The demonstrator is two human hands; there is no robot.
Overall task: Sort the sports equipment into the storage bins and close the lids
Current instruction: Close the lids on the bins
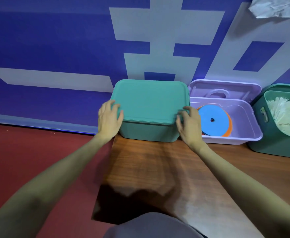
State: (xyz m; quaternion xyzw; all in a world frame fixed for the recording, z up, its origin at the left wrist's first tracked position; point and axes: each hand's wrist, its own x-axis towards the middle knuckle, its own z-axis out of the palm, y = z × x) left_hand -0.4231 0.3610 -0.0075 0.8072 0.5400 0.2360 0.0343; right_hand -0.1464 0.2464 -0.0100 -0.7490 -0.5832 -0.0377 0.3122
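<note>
Here, from the head view, a wood-grain table (pixel 158 169) runs away from the person toward a blue wall banner (pixel 55 48) printed with large pale block shapes; to the table's left lies a dark red floor (pixel 29 152), and a crumpled white sheet (pixel 274 7) shows at the upper right corner; a teal bin (pixel 147 131) stands at the table's far left end, against the banner, with its teal lid (pixel 149 100) lying flat on top; the left hand (pixel 109 117) rests at the lid's near left corner, fingers spread and lightly bent over the edge; the right hand (pixel 189 124) sits at the near right corner, fingers curled onto the rim, though whether either hand truly grips cannot be told; just beside the teal bin on the right stands a lilac bin (pixel 243 133), its lilac lid (pixel 225 88) open and leaning back toward the banner; inside lies a stack of flat discs (pixel 213 120), a blue one on top with orange edges beneath; further right, partly cut off, a dark green bin (pixel 267 143) holds pale whitish material (pixel 288 115); a grey garment (pixel 154 225) fills the bottom edge.
</note>
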